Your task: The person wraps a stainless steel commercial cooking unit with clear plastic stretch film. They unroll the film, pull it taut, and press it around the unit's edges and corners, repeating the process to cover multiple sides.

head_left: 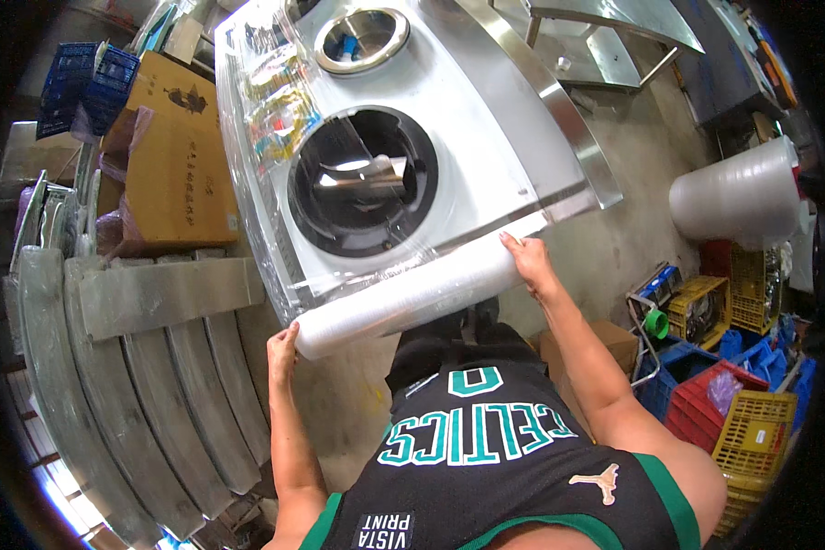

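Observation:
A long roll of clear plastic wrap (412, 291) spans the space in front of me, tilted up toward the right. My left hand (282, 352) is closed on its left end, and my right hand (529, 260) grips the right end. Just beyond the roll stands a large white and steel appliance (481, 119). It has a big round black-rimmed opening (423, 183) and a smaller chrome-rimmed one (400, 38). Film covers the appliance's left side, over a packet of colourful items (280, 119). From the roll, film reaches the appliance's near edge.
To the left are a cardboard box (188, 156), blue crates (82, 82) and several long wrapped panels (128, 385). On the right stand another large film roll (733, 194), a red crate (706, 403) and yellow crates (756, 435). A steel table (614, 23) is at the back right.

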`<state>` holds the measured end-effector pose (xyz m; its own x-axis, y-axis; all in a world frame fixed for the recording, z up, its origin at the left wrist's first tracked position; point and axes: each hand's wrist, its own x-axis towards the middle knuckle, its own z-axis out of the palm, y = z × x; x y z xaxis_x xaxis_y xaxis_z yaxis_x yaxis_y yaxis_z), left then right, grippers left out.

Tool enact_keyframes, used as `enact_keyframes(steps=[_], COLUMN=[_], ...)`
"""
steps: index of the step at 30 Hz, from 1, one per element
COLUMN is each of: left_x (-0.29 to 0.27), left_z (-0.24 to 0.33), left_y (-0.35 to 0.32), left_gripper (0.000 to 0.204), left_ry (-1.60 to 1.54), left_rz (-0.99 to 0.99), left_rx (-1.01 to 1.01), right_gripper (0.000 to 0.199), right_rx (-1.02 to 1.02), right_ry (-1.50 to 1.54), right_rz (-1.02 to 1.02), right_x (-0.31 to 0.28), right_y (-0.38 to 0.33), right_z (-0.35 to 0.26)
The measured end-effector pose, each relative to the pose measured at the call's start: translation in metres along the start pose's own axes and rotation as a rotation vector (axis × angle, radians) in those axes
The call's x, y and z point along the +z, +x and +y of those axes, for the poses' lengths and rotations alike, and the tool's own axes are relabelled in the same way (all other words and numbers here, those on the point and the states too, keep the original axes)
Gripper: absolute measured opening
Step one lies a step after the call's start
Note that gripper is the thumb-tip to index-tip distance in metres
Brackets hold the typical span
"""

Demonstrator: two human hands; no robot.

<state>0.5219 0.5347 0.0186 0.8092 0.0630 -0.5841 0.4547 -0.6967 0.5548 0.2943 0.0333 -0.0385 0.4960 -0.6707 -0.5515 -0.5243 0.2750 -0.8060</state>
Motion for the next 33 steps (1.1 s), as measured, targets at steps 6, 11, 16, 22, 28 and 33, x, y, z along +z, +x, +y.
enact_keyframes(steps=[6, 11, 16, 22, 28, 33], left_x=[0.026, 0.016, -0.004, 0.001, 0.029, 0.033], left_z=[0.028, 0.082, 0.182, 0.299, 0.382, 0.444], left_y=[0.032, 0.06, 0.112, 0.239, 0.354, 0.433], left_gripper=[0.055, 0.06, 0.05, 0.056, 0.057, 0.057], left_ry=[-0.457, -0.774, -0.534, -0.408, -0.471, -0.531], left_rz=[0.005, -0.181, -0.069, -0.129, 0.002, -0.034], left_rx=[-0.062, -0.188, 0.07, 0.357, 0.452, 0.461], right_gripper=[0.045, 0.035, 0.034, 0.039, 0.036, 0.031], right_rx=[0.069, 0.273, 0.203, 0.041, -0.215, -0.315], right_ry=[0.08, 0.141, 0.219, 0.276, 0.215, 0.103], right_rz=[0.033, 0.03, -0.018, -0.029, -0.054, -0.161], right_x=[0.021, 0.023, 0.057, 0.093, 0.123, 0.164], right_y=[0.049, 0.071, 0.144, 0.221, 0.308, 0.4], right_z=[-0.029, -0.104, -0.177, -0.241, -0.324, -0.379])
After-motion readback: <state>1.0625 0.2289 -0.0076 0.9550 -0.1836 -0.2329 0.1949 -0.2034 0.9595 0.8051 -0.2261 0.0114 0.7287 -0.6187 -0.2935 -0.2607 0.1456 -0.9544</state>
